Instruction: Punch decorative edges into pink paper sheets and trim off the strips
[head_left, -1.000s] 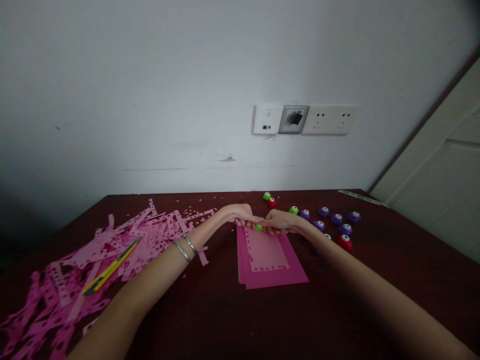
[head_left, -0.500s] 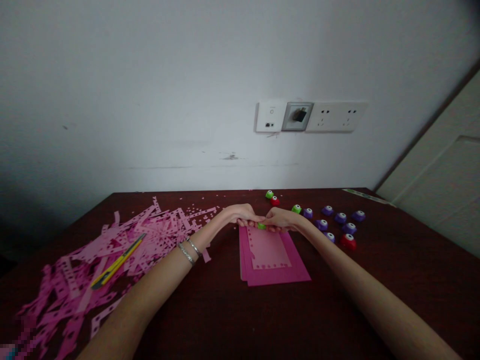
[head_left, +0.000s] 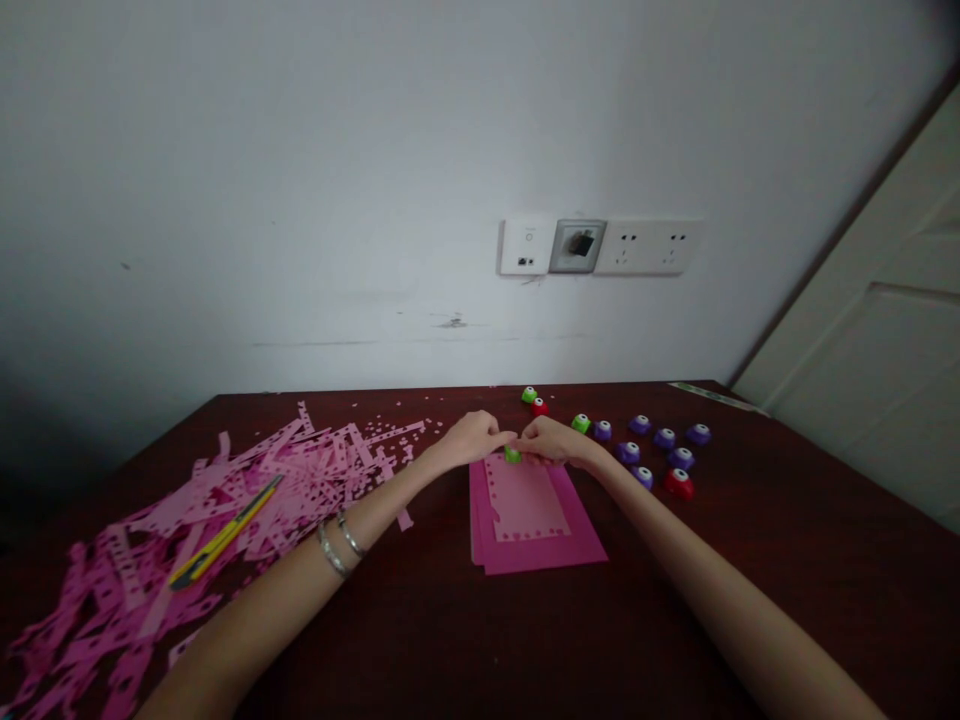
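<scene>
A small green craft punch (head_left: 512, 455) sits at the far edge of a light pink sheet (head_left: 526, 500) with punched holes along its left and near edges. My left hand (head_left: 472, 438) is closed at the punch, its thumb stretched over the top; its other fingers are mostly hidden. From the other side, my right hand (head_left: 550, 440) closes on the punch, fingers curled over the sheet's far edge. The thumbs meet just above the punch. Beneath the light sheet lie darker pink sheets (head_left: 544, 560).
Left of my hands, cut pink strips (head_left: 300, 470) form a heap with a yellow utility knife (head_left: 225, 533) on top. Several purple punches (head_left: 628, 453), a red punch (head_left: 679, 484) and a green punch (head_left: 581, 424) stand to the right. Sockets (head_left: 649, 247) are on the wall.
My left hand has shifted slightly and its fingers have drawn back, so more of the green punch shows. The whole view has moved a little.
</scene>
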